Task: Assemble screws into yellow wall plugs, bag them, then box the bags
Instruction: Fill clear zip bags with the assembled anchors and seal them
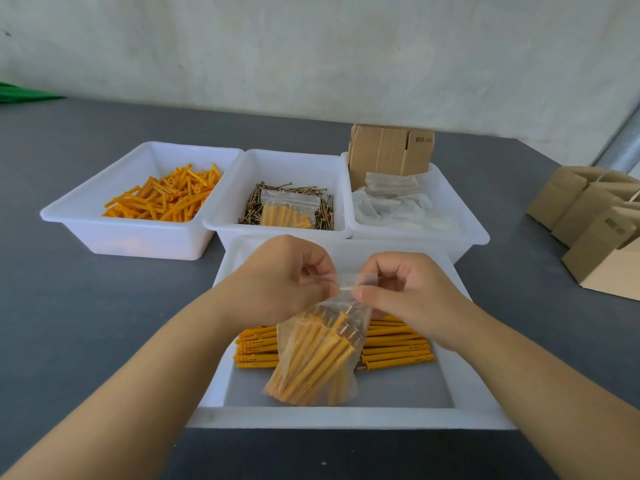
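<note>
A clear zip bag [320, 355] full of yellow wall plugs with screws hangs over the near white tray [346, 417]. My left hand [287, 282] and my right hand [405, 292] both pinch the bag's top strip from either side. Under the bag, assembled plugs [398, 348] lie in a row in that tray. Behind are three white trays: loose yellow plugs [166, 197] at left, screws [252, 207] with a filled bag [289, 209] on them in the middle, empty clear bags [394, 202] at right.
Flat folded cardboard [389, 150] stands at the back of the right tray. Several small cardboard boxes [588, 220] sit on the grey table [86, 306] at far right. Something green [20, 93] lies at the far left edge. A pale wall is behind.
</note>
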`<state>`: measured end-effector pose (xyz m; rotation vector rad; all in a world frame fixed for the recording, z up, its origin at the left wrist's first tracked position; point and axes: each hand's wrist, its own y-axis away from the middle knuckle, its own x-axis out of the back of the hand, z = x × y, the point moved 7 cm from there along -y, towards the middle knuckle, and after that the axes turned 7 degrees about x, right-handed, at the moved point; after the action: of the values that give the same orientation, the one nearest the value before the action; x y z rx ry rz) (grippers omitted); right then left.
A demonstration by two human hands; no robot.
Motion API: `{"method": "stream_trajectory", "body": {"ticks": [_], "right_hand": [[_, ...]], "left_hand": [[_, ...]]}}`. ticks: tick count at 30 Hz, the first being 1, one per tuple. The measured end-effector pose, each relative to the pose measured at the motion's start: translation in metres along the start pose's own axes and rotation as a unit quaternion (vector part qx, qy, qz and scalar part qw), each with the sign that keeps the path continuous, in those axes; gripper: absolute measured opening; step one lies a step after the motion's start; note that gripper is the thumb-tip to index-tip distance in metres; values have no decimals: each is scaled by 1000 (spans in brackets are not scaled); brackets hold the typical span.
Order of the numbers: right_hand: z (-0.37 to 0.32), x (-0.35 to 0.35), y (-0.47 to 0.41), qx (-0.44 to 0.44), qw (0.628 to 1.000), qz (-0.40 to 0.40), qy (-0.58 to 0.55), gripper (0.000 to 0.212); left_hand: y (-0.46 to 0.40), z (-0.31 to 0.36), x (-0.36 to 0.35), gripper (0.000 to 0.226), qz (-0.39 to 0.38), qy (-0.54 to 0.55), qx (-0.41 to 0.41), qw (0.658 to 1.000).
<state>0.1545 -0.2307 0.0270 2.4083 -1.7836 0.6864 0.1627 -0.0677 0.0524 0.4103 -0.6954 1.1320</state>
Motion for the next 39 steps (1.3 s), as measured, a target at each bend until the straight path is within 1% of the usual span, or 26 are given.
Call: {"method": "stream_trajectory", "body": {"ticks": [2,6,10,21,24,28,30,32,35,39], "right_hand": [[-2,-2,0,2,1000,0,8,9],[-5,-3,-1,20,998,-1,61,9],[-5,-3,-2,16,998,-4,68,8],[-8,-6,-3,49,994,-5,97,9],[-10,-5,-3,48,995,1,91,11],[-10,-5,-1,44,995,-6,85,9],[-9,-5,-1,39,996,-9,84,9],[-9,-5,-1,33,996,-12,84,9],[-11,-7,0,36,995,-18,94,6],[-14,-7,-1,56,992,-8,112,10]], "left_hand": [[-1,-1,-2,2,-3,-1,0,1000],[-2,-5,-3,3,-13,9,5,1000],[-3,-3,-3,3,-7,2,-3,1000],[-2,1,-5,4,4,25,-17,1000],[-3,-5,-3,2,-1,63,-3,998],[-2,-19,-2,3,-42,137,34,989],[-1,-21,-3,4,-49,142,36,988],[-1,-20,-4,3,-39,128,27,991],[-2,-22,-5,3,-34,153,37,987],[-4,-28,-8,5,-60,186,61,979]]}}
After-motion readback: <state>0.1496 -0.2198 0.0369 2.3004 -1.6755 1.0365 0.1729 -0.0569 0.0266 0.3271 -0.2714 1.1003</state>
